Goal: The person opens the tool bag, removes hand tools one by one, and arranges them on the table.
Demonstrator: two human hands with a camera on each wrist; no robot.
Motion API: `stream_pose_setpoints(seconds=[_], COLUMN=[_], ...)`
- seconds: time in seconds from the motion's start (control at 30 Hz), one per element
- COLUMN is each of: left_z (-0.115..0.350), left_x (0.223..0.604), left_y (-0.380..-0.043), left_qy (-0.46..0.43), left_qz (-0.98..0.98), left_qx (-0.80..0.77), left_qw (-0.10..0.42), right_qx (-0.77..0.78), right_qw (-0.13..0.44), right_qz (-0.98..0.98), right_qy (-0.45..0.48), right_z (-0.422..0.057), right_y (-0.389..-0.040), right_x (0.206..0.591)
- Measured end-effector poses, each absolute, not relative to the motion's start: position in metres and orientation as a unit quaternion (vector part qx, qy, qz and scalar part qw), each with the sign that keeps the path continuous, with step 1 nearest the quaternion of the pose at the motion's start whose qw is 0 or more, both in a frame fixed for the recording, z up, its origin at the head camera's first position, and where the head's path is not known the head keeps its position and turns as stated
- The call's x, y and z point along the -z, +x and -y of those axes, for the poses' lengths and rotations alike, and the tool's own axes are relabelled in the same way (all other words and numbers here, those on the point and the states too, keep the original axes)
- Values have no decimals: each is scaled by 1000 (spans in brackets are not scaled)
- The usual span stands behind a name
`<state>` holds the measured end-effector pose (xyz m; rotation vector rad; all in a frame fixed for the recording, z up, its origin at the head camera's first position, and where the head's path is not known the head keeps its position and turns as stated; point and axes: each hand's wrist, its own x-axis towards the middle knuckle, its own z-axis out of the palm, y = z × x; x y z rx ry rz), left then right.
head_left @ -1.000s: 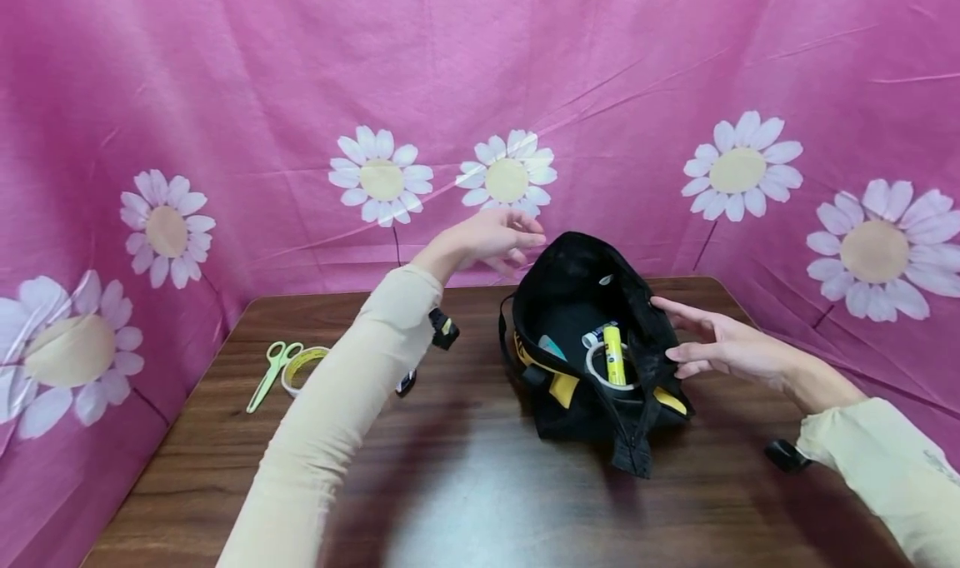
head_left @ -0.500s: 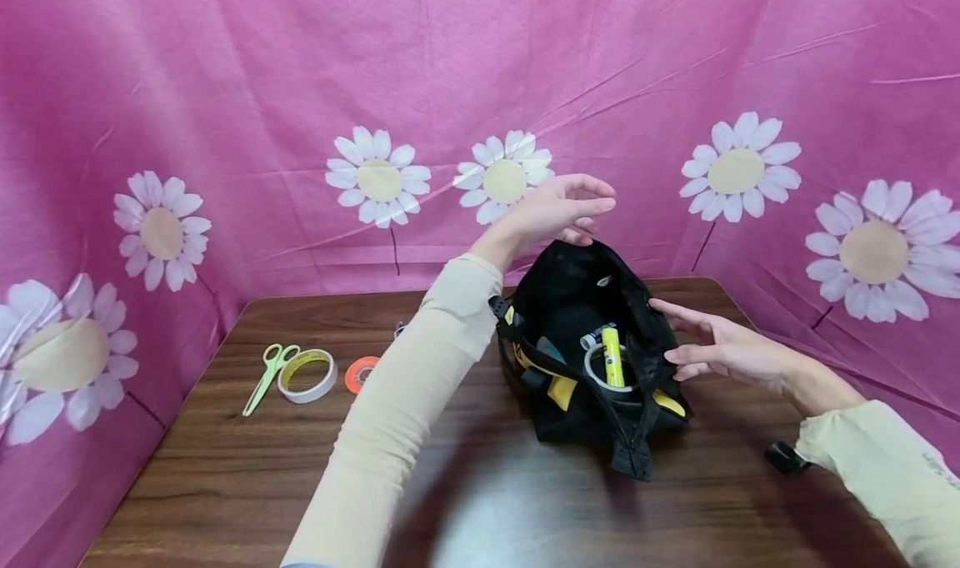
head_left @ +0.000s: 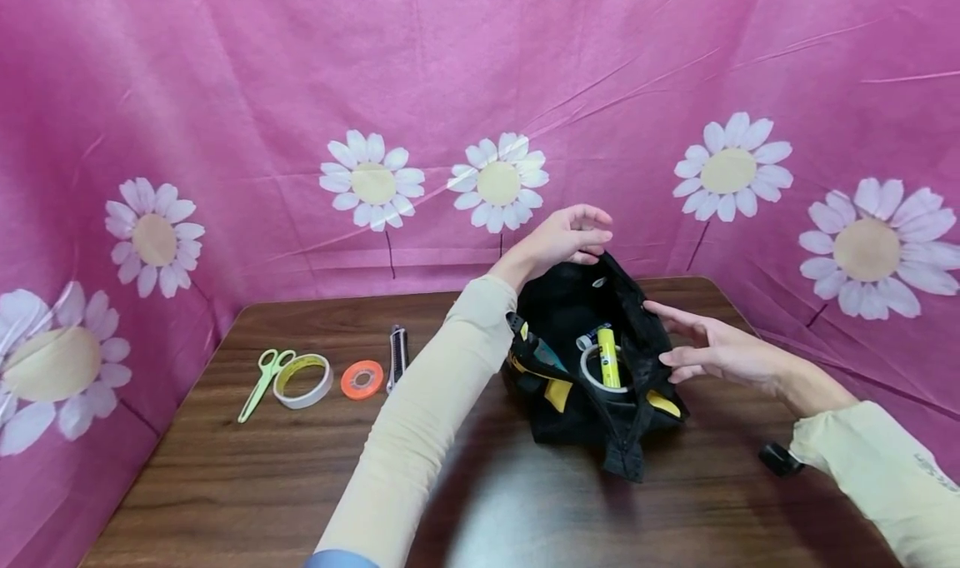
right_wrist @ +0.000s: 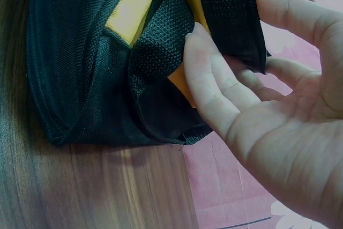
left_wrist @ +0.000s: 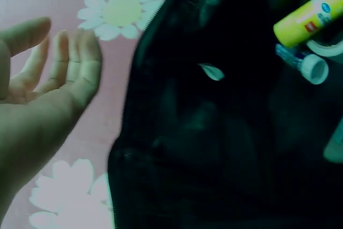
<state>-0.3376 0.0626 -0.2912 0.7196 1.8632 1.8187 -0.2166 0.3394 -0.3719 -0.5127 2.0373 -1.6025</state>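
Touching, with the loosely spread right hand (head_left: 726,351), the black, yellow-trimmed fabric bag (head_left: 562,425) just beside it. Holding nothing in the relaxed, curved left hand (head_left: 564,236). Could tip the bag by pushing too hard

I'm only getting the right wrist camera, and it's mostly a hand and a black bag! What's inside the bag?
Observer: There's a yellow tube inside the bag.

Operator: Ooh! And what's on the table, over on the left?

Observer: Green scissors lie on the table there, right beside a roll of tape.

Operator: Nice! Is the other hand holding anything?

Observer: No, the left hand holds nothing.
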Motion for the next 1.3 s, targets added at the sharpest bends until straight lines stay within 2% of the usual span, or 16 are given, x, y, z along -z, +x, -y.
stream_pose_setpoints(seconds=[0.37, 0.67, 0.9, 1.3], left_z=[-52, -44, -39, -37], left_x=[329, 345, 359, 372], left_y=[-343, -340, -339, -334], left_qy=[216, 165, 87, 79], left_qz=[-751, -796, -812, -810], left_qx=[-533, -423, -399, -416], left_qw=[324, 401, 416, 405], right_qx=[586, 586, 583, 584], right_qw=[248, 254, 259, 258], right_qz=[-746, -745, -746, -744], right_qy=[-196, -194, -193, -199], right_z=[-342, -344, -342, -342], right_y=[-218, -216, -215, -215], right_x=[376, 376, 374, 377])
